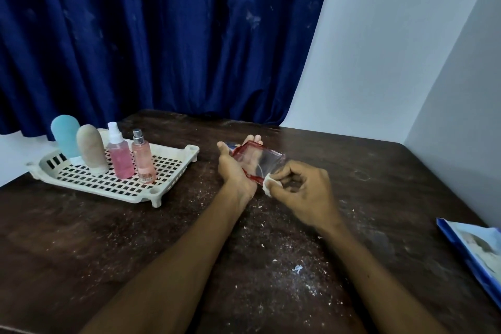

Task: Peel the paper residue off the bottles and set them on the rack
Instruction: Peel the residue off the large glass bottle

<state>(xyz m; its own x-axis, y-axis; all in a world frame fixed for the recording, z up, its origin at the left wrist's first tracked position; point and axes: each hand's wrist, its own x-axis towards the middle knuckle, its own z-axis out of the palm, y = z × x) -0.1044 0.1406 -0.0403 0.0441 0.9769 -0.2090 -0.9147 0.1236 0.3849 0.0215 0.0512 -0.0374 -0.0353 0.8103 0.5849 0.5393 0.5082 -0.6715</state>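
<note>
A clear flat bottle with red edges [264, 160] lies on its side across the palm of my left hand [235, 173], a little above the dark table. The thumb stands up beside it and the fingertips show past its far end. My right hand [303, 192] pinches a white scrap of paper [271, 184] at the bottle's near end. On the white perforated rack [113, 184] at the left stand a blue tube [66, 135], a beige tube [90, 148], a pink spray bottle [119, 156] and a smaller peach spray bottle [142, 157].
The dark wooden table [135, 238] is strewn with white paper flecks, thickest near its front centre. A blue-edged packet [479, 255] lies at the right edge. A blue curtain hangs behind the table and a white wall stands at the right.
</note>
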